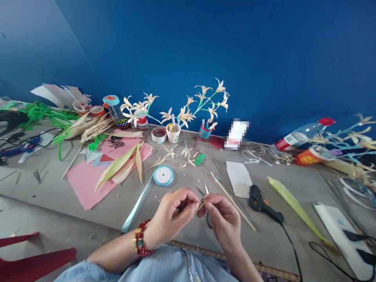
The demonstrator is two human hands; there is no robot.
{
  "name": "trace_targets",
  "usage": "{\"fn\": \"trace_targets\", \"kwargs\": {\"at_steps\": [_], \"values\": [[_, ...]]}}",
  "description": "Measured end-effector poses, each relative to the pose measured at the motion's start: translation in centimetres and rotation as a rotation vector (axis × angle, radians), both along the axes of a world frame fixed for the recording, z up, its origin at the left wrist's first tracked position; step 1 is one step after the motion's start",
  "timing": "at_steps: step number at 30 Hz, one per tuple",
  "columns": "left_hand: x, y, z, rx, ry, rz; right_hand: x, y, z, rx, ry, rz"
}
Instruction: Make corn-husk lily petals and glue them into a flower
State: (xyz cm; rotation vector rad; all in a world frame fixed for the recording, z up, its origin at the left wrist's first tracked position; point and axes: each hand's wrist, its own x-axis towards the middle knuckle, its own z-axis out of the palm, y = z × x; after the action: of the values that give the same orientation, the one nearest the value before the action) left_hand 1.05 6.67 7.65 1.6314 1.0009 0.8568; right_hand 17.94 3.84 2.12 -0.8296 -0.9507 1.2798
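Observation:
My left hand point(176, 213), with red beads at the wrist, pinches one end of a small yellowish strip point(201, 205) that looks like corn husk. Thumb and fingers of my right hand point(223, 219) close on the same strip, so the fingertips of both hands nearly meet. Much of the strip is hidden by the fingers. Just beyond and partly under the hands lie scissors point(206, 188), blades pointing away. To the left stands a roll of light blue ribbon point(163, 175), its tail running toward my left forearm. A thin wooden stick point(235, 203) lies right of my right hand.
A black glue gun point(258, 201) with a cable, a green husk point(293, 205) and a white power strip point(340, 235) lie at right. Pink paper point(85, 184) and husks point(117, 166) are at left. Husk flowers point(186, 115) stand in a cup point(173, 135) by the wall.

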Motion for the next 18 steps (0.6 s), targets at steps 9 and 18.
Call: {"fn": "trace_targets", "kwargs": {"at_steps": [9, 18], "values": [[-0.01, 0.02, -0.15, 0.011, 0.011, 0.007, -0.29, 0.07, 0.13, 0.013, -0.018, -0.033], [-0.13, -0.06, -0.19, 0.021, 0.021, -0.004, -0.35, -0.17, 0.64, 0.046, -0.073, -0.066]]}}
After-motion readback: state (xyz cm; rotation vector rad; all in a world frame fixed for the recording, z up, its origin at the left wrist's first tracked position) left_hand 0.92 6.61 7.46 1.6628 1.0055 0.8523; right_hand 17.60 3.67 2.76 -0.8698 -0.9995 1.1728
